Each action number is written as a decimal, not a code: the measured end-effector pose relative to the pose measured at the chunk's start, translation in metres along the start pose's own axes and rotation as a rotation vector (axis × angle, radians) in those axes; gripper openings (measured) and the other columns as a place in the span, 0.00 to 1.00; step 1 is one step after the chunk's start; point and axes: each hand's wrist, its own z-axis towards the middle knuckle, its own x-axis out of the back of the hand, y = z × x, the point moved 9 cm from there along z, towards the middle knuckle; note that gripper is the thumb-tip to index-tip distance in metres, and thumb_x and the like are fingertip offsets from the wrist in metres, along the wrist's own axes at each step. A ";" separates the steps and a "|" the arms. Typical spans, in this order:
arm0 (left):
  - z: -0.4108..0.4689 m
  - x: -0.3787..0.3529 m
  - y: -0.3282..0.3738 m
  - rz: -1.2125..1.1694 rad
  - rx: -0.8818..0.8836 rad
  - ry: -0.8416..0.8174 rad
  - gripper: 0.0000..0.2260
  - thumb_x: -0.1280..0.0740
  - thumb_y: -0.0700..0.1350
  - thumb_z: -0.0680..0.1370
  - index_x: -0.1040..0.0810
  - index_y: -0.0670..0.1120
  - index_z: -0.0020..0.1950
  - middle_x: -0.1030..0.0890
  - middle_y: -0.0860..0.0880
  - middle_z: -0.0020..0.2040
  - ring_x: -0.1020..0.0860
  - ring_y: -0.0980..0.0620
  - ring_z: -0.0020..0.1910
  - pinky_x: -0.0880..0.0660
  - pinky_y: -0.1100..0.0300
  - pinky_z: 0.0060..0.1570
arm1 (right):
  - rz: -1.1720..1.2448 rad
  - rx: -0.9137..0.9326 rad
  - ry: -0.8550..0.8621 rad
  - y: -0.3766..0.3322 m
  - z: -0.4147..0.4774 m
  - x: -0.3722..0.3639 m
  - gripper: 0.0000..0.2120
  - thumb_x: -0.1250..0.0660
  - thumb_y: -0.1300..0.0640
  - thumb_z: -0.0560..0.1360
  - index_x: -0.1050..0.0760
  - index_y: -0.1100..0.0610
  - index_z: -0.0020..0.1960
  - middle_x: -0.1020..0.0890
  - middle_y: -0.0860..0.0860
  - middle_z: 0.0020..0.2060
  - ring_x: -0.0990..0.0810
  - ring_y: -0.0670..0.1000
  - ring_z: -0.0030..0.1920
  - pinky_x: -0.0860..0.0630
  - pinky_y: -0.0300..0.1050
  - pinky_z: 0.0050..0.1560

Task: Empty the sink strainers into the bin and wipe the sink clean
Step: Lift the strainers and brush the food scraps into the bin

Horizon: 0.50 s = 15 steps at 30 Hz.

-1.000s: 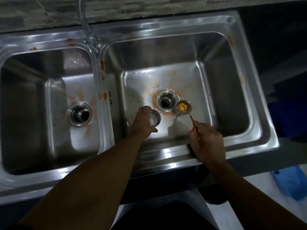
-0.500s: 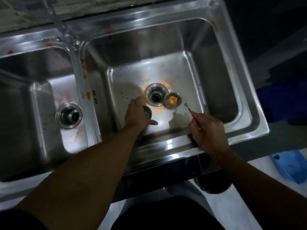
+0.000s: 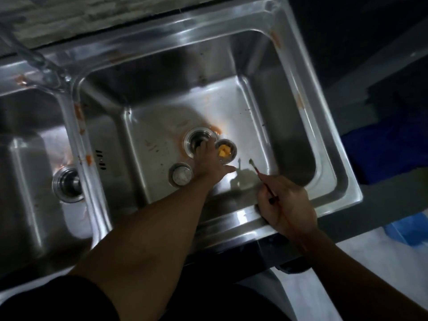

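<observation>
Steel sink (image 3: 162, 40) holds two drains (image 3: 67, 181) (image 3: 192, 138), one strainer (image 3: 225, 151), one lid (image 3: 180, 174); one brush (image 3: 261, 175) hovers.

The left hand (image 3: 208, 164) reaches to the right basin's drain (image 3: 196, 139), fingers at its rim, thumb stuck out. Just beside it sits a strainer (image 3: 225, 151) holding orange scraps, and a round stopper (image 3: 180, 174) lies near. The right hand (image 3: 287, 205) pinches a thin red stick (image 3: 266, 179) over the sink (image 3: 231, 222) front edge.

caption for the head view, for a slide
Left hand reaches to the right basin's drain beside a strainer of orange scraps; right hand holds a thin red stick.
</observation>
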 end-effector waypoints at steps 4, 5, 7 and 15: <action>0.009 -0.002 0.002 -0.082 0.070 0.082 0.44 0.18 0.56 0.62 0.34 0.48 0.72 0.32 0.45 0.73 0.35 0.40 0.73 0.33 0.43 0.71 | 0.006 -0.018 0.001 0.004 0.000 -0.001 0.15 0.33 0.60 0.77 0.21 0.56 0.63 0.21 0.43 0.40 0.24 0.39 0.38 0.29 0.25 0.46; 0.009 0.000 0.004 -0.103 0.065 0.102 0.41 0.18 0.54 0.62 0.32 0.47 0.70 0.30 0.45 0.71 0.33 0.41 0.71 0.32 0.44 0.70 | 0.012 -0.027 0.009 0.004 0.001 -0.001 0.15 0.33 0.60 0.77 0.21 0.56 0.63 0.22 0.42 0.39 0.25 0.39 0.38 0.30 0.23 0.46; 0.009 0.005 0.006 -0.144 0.027 0.117 0.36 0.19 0.51 0.63 0.29 0.46 0.67 0.26 0.45 0.67 0.29 0.42 0.68 0.29 0.44 0.67 | 0.036 -0.047 0.034 0.004 0.001 0.001 0.14 0.33 0.60 0.77 0.21 0.55 0.62 0.26 0.38 0.39 0.25 0.39 0.37 0.30 0.21 0.44; -0.040 0.058 0.013 -0.357 -0.103 0.215 0.32 0.18 0.41 0.64 0.26 0.51 0.65 0.25 0.54 0.59 0.26 0.54 0.58 0.28 0.64 0.56 | 0.021 -0.004 0.146 0.003 0.001 0.009 0.10 0.35 0.61 0.76 0.19 0.59 0.55 0.22 0.48 0.36 0.26 0.44 0.33 0.23 0.42 0.37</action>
